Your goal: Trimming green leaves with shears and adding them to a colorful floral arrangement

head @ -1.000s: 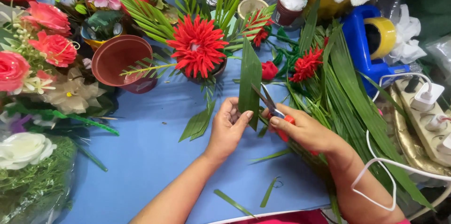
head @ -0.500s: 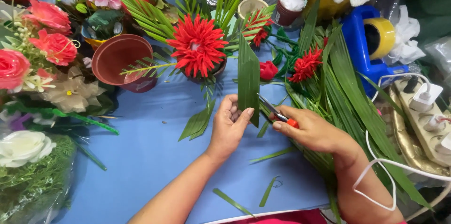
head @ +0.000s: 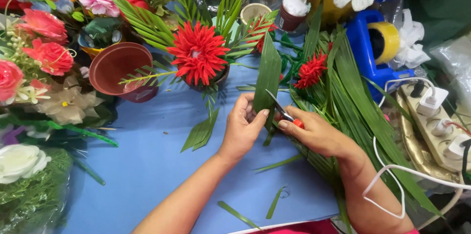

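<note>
Over the blue table (head: pixel 147 165), the left hand (head: pixel 243 128) pinches a long green leaf (head: pixel 268 74) upright just above its fingers, while the right hand (head: pixel 316 133) beside it grips red-handled scissors (head: pixel 284 113), blades parted at the leaf's edge.

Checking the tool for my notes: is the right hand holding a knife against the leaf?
No, the right hand holds red-handled scissors at the green leaf.

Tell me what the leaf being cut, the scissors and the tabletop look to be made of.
Leaf: looks like real palm frond, matte green with fine lengthwise ribs.
Scissors: shiny metal blades; red handles, probably plastic.
Tabletop: smooth, flat blue surface, likely laminate or plastic sheet; hard to say.
</note>
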